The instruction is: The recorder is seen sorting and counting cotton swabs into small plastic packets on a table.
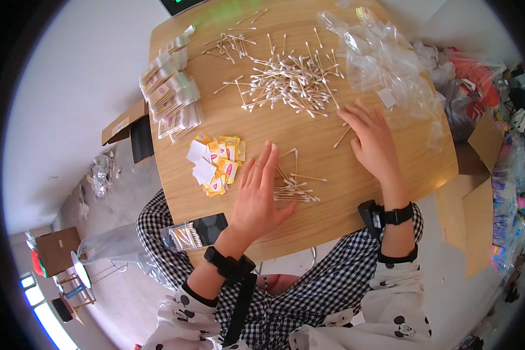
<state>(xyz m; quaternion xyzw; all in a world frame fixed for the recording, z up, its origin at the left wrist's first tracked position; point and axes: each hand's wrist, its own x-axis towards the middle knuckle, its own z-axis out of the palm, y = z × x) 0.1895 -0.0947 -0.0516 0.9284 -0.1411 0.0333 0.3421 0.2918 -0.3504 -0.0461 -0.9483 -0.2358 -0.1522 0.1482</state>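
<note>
My left hand (255, 195) lies over the near part of the wooden table with its fingers stretched out. Beside its thumb is a small bunch of cotton swabs (297, 191), partly hidden by the hand. To its left sits a heap of yellow and white cards (223, 158). My right hand (370, 140) is farther right, fingers apart and slightly bent. Its fingertips are by one swab at the edge of a large loose pile of cotton swabs (291, 81); another stray swab (342, 137) lies next to its thumb. No swab is visibly gripped in either hand.
Filled clear packets of swabs (172, 96) are stacked along the table's left edge. Clear plastic bags (385, 55) spread over the far right. A packet of swabs (186, 235) and a dark flat object (212, 226) sit at the near left edge. An open cardboard box (469, 204) stands right.
</note>
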